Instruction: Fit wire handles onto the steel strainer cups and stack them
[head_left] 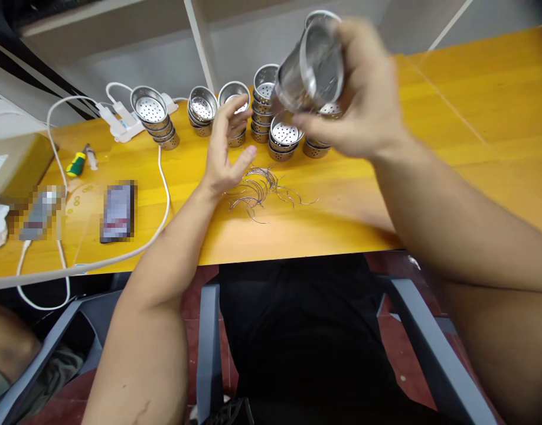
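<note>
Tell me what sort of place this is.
Probably an indoor workbench or desk for small hand work: the yellow tabletop bears stacks of perforated metal cups, thin curved wires and a white power strip.

Along the back of the surface (452, 118) we have stacks of cups (283, 153) in a row, the power strip (124, 125) tucked behind and left of the leftmost stack (154, 123)! Wires (263, 188) lie before the middle. Far left, a box (20, 162); the screwdriver (77, 164) sits just right of it. And there's a cup (293, 74) in the right fingers (317, 126), above the surface!
</note>
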Demonstrator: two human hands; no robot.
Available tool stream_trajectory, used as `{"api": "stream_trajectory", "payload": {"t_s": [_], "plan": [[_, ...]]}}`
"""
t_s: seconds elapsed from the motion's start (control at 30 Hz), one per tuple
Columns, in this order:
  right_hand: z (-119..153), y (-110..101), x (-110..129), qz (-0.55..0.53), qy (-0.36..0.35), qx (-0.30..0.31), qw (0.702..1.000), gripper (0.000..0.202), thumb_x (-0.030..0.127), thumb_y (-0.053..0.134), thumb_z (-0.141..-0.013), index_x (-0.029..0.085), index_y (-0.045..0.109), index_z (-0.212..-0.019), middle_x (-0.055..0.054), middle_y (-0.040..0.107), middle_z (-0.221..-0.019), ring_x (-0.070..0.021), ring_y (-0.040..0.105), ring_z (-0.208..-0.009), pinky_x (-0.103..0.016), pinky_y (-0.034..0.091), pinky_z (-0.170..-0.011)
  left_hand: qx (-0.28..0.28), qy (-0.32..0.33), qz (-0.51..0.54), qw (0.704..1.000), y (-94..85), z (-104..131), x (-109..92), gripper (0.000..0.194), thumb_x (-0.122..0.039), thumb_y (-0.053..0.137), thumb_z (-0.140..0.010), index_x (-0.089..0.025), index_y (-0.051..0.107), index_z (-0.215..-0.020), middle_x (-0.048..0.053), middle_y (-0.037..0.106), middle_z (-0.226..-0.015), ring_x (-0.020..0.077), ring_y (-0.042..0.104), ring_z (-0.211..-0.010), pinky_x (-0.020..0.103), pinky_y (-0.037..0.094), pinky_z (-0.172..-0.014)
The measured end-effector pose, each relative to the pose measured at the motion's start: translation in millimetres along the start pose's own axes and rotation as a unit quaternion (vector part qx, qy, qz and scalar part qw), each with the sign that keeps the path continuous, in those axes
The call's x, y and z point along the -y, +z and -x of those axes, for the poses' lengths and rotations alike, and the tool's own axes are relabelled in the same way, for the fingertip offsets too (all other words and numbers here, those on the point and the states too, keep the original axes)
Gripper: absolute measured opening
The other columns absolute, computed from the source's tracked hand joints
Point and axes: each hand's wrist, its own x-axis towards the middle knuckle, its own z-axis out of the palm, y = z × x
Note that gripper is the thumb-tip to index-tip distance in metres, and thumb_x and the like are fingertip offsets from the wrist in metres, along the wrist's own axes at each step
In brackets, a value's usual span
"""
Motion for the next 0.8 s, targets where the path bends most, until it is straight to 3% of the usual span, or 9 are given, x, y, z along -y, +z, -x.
{"api": "stream_trajectory", "payload": {"t_s": [0.03,0.1,0.17,0.23,0.4,0.5,0.6,0.8], "plan": [[12,16,8,-0.011,-0.036,0.010,0.999,0.090,0.049,0.090,-0.097,0.017,0.053,-0.173,-0.024,0.066,-0.177,-0.0421,0.064,-0.169,-0.058,0.049,-0.148,0.011,0.010,0.007,1.000,2.6,0,-6,0.085,-0.100,0.057,-0.112,-0.052,0.040,-0.181,0.006,0.056,-0.192,0.0340,0.072,-0.173,0.057,0.067,-0.142],[31,43,15,-0.001,-0.039,0.034,0.999,0.081,0.040,0.092,-0.097,0.028,0.059,-0.169,-0.018,0.071,-0.174,-0.0428,0.071,-0.161,-0.061,0.057,-0.142,0.038,0.023,-0.008,0.999,6.4,1,-13,0.091,-0.103,0.056,-0.111,-0.049,0.041,-0.182,0.006,0.062,-0.186,0.0338,0.073,-0.173,0.059,0.065,-0.144],[45,60,12,0.008,0.000,0.055,0.998,0.082,0.044,0.095,-0.099,0.036,0.057,-0.171,-0.015,0.072,-0.173,-0.0447,0.073,-0.158,-0.065,0.063,-0.137,0.072,0.030,-0.040,0.996,7.3,0,-15,0.095,-0.106,0.061,-0.106,-0.045,0.049,-0.177,0.005,0.072,-0.173,0.0350,0.076,-0.170,0.062,0.067,-0.142],[52,69,2,0.005,0.028,0.067,0.997,0.089,0.052,0.096,-0.101,0.035,0.053,-0.176,-0.017,0.070,-0.174,-0.0467,0.072,-0.158,-0.066,0.065,-0.134,0.100,0.030,-0.055,0.993,5.7,0,-13,0.099,-0.111,0.063,-0.100,-0.042,0.057,-0.171,0.004,0.078,-0.160,0.0358,0.082,-0.161,0.062,0.071,-0.135],[60,78,-13,-0.039,0.018,0.093,0.995,0.111,0.082,0.090,-0.102,0.028,0.045,-0.188,-0.021,0.056,-0.188,-0.0516,0.058,-0.174,-0.072,0.049,-0.148,0.115,0.007,-0.010,0.993,1.0,-3,-4,0.109,-0.122,0.068,-0.083,-0.036,0.069,-0.150,0.004,0.081,-0.135,0.0356,0.090,-0.137,0.059,0.074,-0.121],[64,82,-12,-0.064,0.038,0.108,0.991,0.119,0.096,0.085,-0.099,0.027,0.048,-0.189,-0.022,0.056,-0.186,-0.0532,0.054,-0.175,-0.074,0.045,-0.150,0.150,-0.025,0.033,0.988,-2.6,-4,2,0.114,-0.122,0.081,-0.072,-0.031,0.074,-0.140,0.006,0.083,-0.128,0.0409,0.088,-0.135,0.061,0.073,-0.118],[67,84,-8,-0.082,0.063,0.111,0.988,0.119,0.102,0.083,-0.097,0.026,0.054,-0.184,-0.023,0.060,-0.179,-0.0528,0.056,-0.171,-0.075,0.049,-0.146,0.176,-0.050,0.051,0.982,-8.6,-4,5,0.115,-0.118,0.091,-0.064,-0.029,0.076,-0.135,0.007,0.084,-0.124,0.0438,0.086,-0.136,0.061,0.073,-0.118],[71,90,-7,-0.128,0.109,0.106,0.980,0.121,0.110,0.077,-0.095,0.029,0.052,-0.180,-0.019,0.065,-0.167,-0.0469,0.069,-0.154,-0.065,0.069,-0.124,0.192,-0.061,0.073,0.977,-18.2,-6,6,0.123,-0.115,0.098,-0.056,-0.030,0.075,-0.141,0.008,0.085,-0.137,0.0382,0.086,-0.129,0.055,0.074,-0.112]]}}
